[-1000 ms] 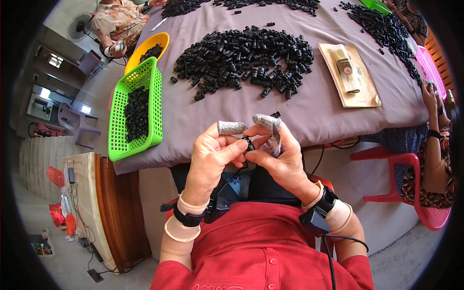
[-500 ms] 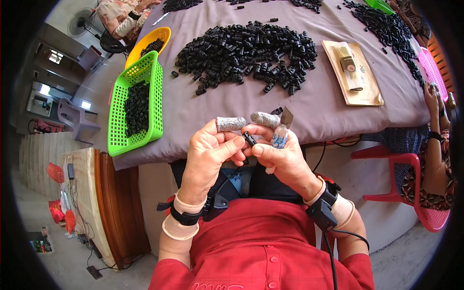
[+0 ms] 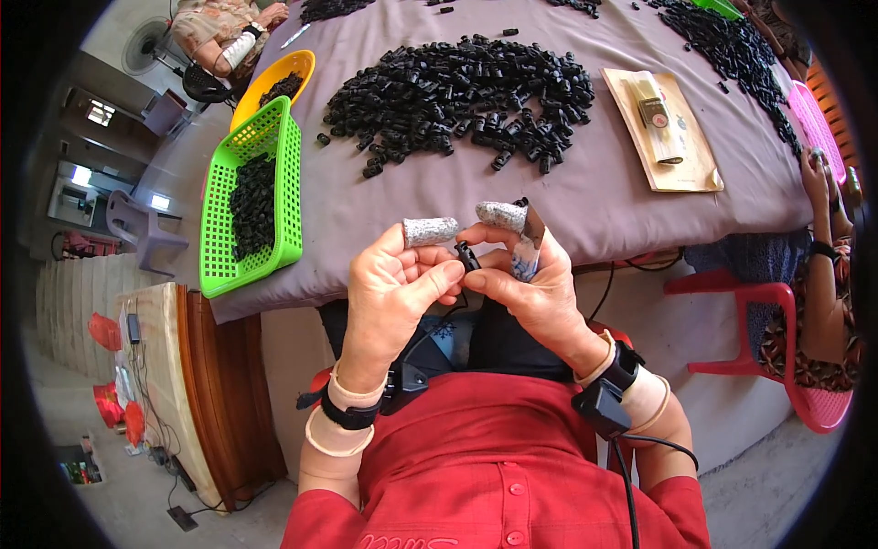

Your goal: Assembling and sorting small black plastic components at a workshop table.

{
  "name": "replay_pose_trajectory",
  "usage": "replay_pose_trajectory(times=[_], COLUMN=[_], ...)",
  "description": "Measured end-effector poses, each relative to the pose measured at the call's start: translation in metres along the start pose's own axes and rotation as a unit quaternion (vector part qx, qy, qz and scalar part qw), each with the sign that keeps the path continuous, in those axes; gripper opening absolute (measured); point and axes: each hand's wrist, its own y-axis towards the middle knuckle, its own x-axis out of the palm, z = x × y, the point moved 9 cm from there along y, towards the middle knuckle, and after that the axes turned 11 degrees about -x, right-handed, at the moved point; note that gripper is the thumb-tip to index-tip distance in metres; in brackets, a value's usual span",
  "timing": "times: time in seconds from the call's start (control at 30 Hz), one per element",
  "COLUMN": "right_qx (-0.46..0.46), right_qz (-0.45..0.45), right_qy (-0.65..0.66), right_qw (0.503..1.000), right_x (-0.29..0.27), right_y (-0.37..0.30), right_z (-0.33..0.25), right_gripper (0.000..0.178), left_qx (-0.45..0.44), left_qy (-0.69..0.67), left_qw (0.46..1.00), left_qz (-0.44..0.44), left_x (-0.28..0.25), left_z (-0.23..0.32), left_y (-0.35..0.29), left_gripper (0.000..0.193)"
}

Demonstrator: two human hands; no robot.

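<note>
A small black cylindrical plastic part (image 3: 467, 257) is pinched between my two hands, just off the table's near edge. My left hand (image 3: 389, 288) is closed, thumb and fingertips on the part's left side, its index finger stretched out in a grey speckled finger sleeve (image 3: 431, 231). From the other side my right hand (image 3: 540, 297) has its thumb at the part's lower end and a finger near the top. A thin flat blade (image 3: 532, 227) sticks up between the right fingers, one in a grey sleeve (image 3: 500, 216), another wrapped in blue-and-white material (image 3: 525, 262).
Beyond my hands lies a big heap of similar black parts (image 3: 457, 101) on the grey tablecloth (image 3: 393, 215). A green basket (image 3: 291, 197) and a yellow bowl (image 3: 308, 69) hold more at left. An envelope (image 3: 695, 169) lies right. Other people sit at the table; a red chair (image 3: 777, 293) stands right.
The black part has turned more upright between my fingers. The blade in my right hand has shifted its tilt, and both hands stay close together in nearly the same place.
</note>
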Motion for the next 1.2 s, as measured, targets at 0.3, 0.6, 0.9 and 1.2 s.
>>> replay_pose_trajectory(times=[0.3, 0.6, 0.9, 1.2], right_qx=[-0.031, -0.018, 0.106, 0.152], right_qz=[-0.014, -0.005, 0.036, 0.022], right_qy=[-0.087, -0.073, 0.095, 0.132], right_qw=[0.996, 0.997, 0.989, 0.979], right_x=[0.003, 0.0, -0.002, 0.0], right_y=[0.001, 0.001, -0.004, -0.006], right_z=[-0.007, -0.002, 0.016, 0.022], right_gripper=[0.048, 0.044, 0.047, 0.045], left_qx=[0.007, 0.029, 0.018, 0.024], left_qy=[0.056, 0.08, 0.064, 0.064], left_qw=[0.998, 0.996, 0.997, 0.997], left_qz=[0.026, 0.034, 0.027, 0.018], left_x=[-0.002, 0.002, 0.002, 0.002], left_z=[0.002, 0.008, 0.011, 0.013], left_y=[0.002, 0.002, -0.001, -0.003], left_gripper=[0.026, 0.024, 0.021, 0.019])
